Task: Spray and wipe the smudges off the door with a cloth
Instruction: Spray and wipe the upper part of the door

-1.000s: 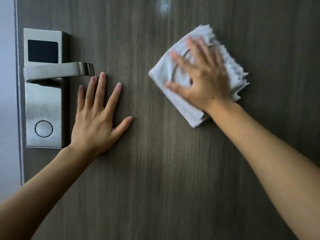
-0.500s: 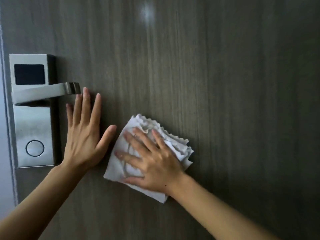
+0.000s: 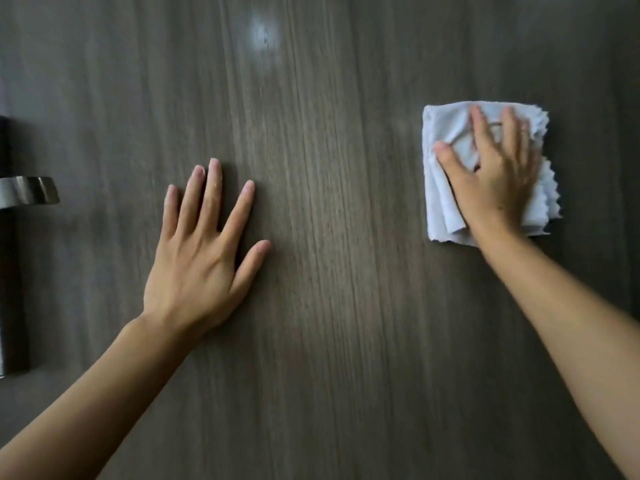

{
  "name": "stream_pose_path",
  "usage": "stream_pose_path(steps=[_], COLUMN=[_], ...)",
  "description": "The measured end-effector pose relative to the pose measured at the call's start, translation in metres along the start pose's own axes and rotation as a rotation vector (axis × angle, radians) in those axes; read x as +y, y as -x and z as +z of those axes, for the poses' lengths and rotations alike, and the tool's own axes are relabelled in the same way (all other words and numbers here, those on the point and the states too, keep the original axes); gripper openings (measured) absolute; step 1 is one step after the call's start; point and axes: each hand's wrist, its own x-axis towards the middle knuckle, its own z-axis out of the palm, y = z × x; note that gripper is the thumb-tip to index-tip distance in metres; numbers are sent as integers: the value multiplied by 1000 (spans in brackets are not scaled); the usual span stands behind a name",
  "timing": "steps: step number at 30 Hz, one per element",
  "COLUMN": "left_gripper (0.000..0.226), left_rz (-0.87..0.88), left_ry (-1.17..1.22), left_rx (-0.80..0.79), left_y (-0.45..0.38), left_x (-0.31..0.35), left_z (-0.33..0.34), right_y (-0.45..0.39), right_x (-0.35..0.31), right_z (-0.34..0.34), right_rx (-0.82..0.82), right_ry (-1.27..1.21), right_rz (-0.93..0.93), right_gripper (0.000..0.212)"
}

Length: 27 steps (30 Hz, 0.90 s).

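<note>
White folded cloth (image 3: 446, 188) lies under the flat right hand (image 3: 498, 178); the left hand (image 3: 201, 258) presses open-palmed on the door (image 3: 346, 306).

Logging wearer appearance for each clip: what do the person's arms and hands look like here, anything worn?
Both arms are bare as far as the frame shows: no sleeves, watch, bracelets or gloves. The left hand has short, unpainted nails and no rings that I can see. The right hand is motion-blurred, so small items such as a ring cannot be ruled out there.
</note>
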Motion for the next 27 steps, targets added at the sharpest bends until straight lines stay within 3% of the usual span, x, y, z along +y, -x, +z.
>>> stream_pose_path(steps=[5,10,16,20,27], left_gripper=[70,68,62,63,57], left_rz=[13,50,166,302,158], left_ry=[11,46,82,60,293], left_rx=[22,109,270,228,172], left_y=[0,1,11,19,90], left_x=[0,-1,0,0,32], left_z=[0,0,1,1,0], right_y=[13,73,164,191,219], right_x=[-22,-74,-123,-125,-114], right_z=[-2,-2,-4,-4,-2], right_rx=[-17,-37,-50,-42,71], right_ry=[6,-96,-191,-248,-298], right_rz=[-6,-262,-550,-594,-640], right_gripper=[87,88,62,45,25])
